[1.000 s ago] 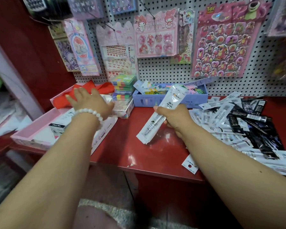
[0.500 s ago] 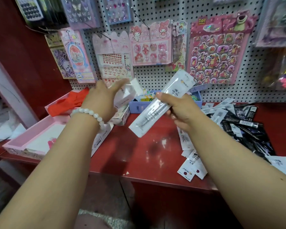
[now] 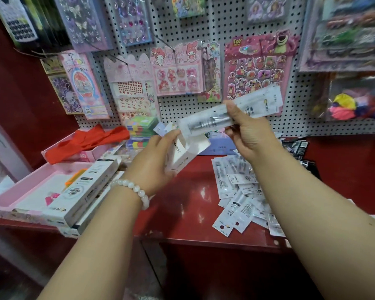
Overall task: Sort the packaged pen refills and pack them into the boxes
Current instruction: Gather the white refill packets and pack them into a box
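Head view: left hand (image 3: 155,156) grips box (image 3: 183,155); right hand (image 3: 250,135) pinches refill pack (image 3: 230,112); loose packs (image 3: 240,191) nearby.

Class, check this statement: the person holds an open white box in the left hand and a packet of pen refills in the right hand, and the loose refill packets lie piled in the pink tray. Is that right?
Not quite. The left hand does hold the open white box and the right hand the refill packet, but the head view shows the loose packets piled on the red counter, not in the pink tray.
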